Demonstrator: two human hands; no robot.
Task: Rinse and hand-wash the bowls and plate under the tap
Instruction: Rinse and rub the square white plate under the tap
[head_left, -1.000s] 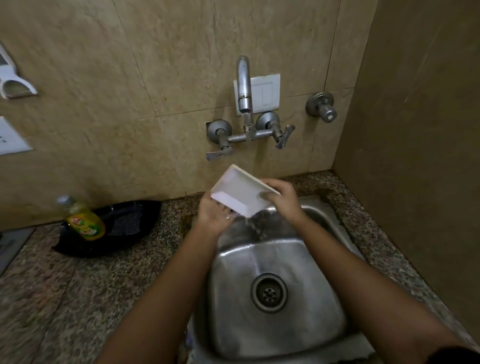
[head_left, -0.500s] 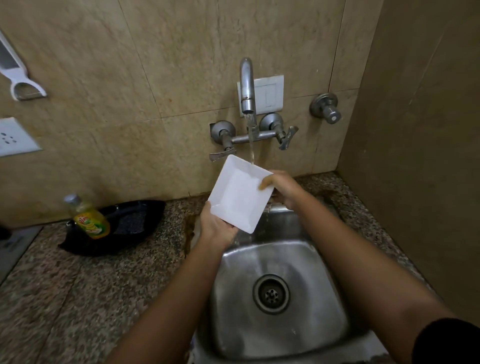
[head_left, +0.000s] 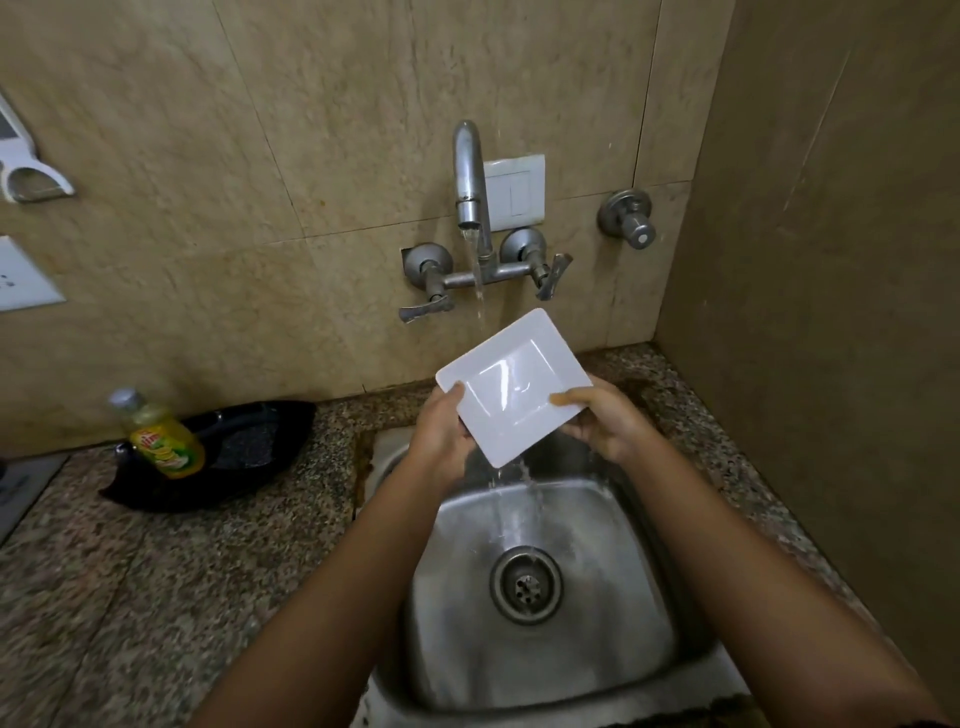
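A white square plate (head_left: 511, 387) is held tilted over the steel sink (head_left: 540, 582), its hollow face turned toward me. Water runs from the tap (head_left: 470, 176) onto its upper edge and pours off the lowest corner into the basin. My left hand (head_left: 441, 434) grips the plate's left edge, thumb on the rim. On the right edge, my right hand (head_left: 605, 415) holds it with the thumb laid on the face and fingers behind.
A yellow dish-soap bottle (head_left: 161, 439) lies against a black dish (head_left: 228, 452) on the granite counter (head_left: 156, 597) left of the sink. Tap handles (head_left: 548, 270) and a separate valve (head_left: 628, 218) stick out of the tiled wall. A side wall closes the right.
The plate has been turned from its back facing me to its hollow face facing me, and shifted right under the stream. Water now runs off its lower corner.
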